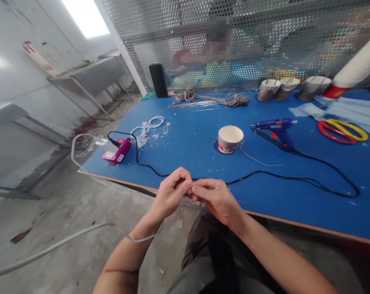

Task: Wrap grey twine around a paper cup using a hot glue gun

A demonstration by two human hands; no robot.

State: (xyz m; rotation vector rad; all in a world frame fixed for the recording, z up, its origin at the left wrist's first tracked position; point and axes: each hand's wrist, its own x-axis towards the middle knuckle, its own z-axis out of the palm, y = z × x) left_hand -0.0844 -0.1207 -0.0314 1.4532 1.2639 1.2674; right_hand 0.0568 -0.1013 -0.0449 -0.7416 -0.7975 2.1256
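Note:
My left hand (174, 190) and my right hand (215, 198) meet above the table's front edge, fingertips pinched together. Whatever is between the fingers is too small or hidden to make out. Beyond them stands a paper cup (230, 139), upright, partly wrapped in grey cord around its side. A loose tail of the grey cord (258, 160) runs from the cup to the right across the table. To the right of the cup, a blue hot glue gun (278, 130) lies on its side, its black cable (273, 175) passing just behind my hands.
A pink power strip (117, 152) sits at the left edge, near white rings (156, 121) and scraps. Along the back are a black phone-like slab (158, 81), bundled grey cord (215, 99), several wrapped cups (269, 90) and stacked cups (356, 65). Red and yellow scissors-like handles (336, 131) lie right.

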